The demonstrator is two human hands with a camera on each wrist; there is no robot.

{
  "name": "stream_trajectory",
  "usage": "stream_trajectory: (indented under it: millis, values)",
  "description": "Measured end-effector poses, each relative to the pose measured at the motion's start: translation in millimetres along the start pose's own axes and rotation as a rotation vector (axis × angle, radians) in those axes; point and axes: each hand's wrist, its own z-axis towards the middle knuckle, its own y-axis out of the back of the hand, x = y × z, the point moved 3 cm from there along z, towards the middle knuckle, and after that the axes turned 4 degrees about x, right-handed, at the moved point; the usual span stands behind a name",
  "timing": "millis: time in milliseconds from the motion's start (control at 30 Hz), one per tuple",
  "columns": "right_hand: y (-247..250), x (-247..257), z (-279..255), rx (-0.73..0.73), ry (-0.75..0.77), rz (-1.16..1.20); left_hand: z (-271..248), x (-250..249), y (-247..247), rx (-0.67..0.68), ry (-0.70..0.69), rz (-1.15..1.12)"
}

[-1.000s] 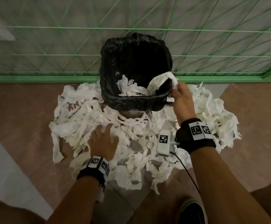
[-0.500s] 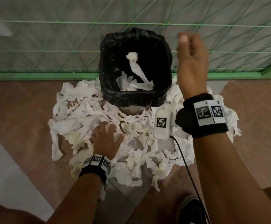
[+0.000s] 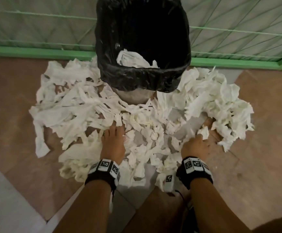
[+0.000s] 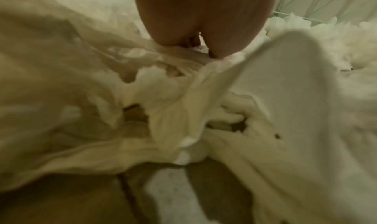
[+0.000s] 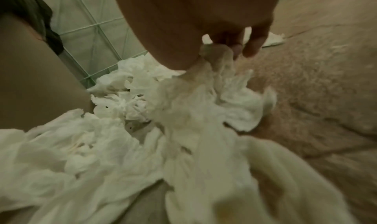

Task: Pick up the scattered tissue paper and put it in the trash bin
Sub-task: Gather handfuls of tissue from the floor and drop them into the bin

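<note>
My right hand pinches tissue paper to gather a load | left hand lies spread, pinning scraps | trash bin ahead of both, mostly unfilled.

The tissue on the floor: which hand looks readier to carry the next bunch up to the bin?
Probably the right hand: its fingers already curl into a wad of tissue. The left hand rests flatter on the pile.

The trash bin top is cut off by the frame edge. Tissue paper hides right-hand fingertips. Left wrist view is blurred.
</note>
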Motion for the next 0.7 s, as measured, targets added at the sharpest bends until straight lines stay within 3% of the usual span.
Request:
stream_trajectory:
  millis: [133, 233, 333, 467, 633, 700]
  values:
    - [37.7, 29.9, -17.4, -0.232, 0.082, 0.319, 2.8, -4.6, -0.4, -0.072, 0.068, -0.086]
    - [53.1, 32.7, -29.1, -0.200, 0.138, 0.464, 5.1, -11.7, 10.1, -0.280, 0.021, -0.149]
    - [51.9, 27.4, -31.6, -0.120, 0.193, 0.419, 4.1, -16.9, 21.2, -0.460, 0.017, -0.297]
    - [52.8, 29.6, -16.2, -0.025, 0.223, 0.530, 1.7, -25.6, 30.8, -0.403, 0.133, -0.522]
    - [63.5, 68.1, -1.9, 0.107, 0.206, 0.818, 4.5, -27.2, 60.4, -0.279, 0.075, -0.543]
    - [53.4, 75.0, -8.6, 0.197, 0.157, 0.909, 7.3, -16.4, 69.0, -0.318, 0.096, -0.539]
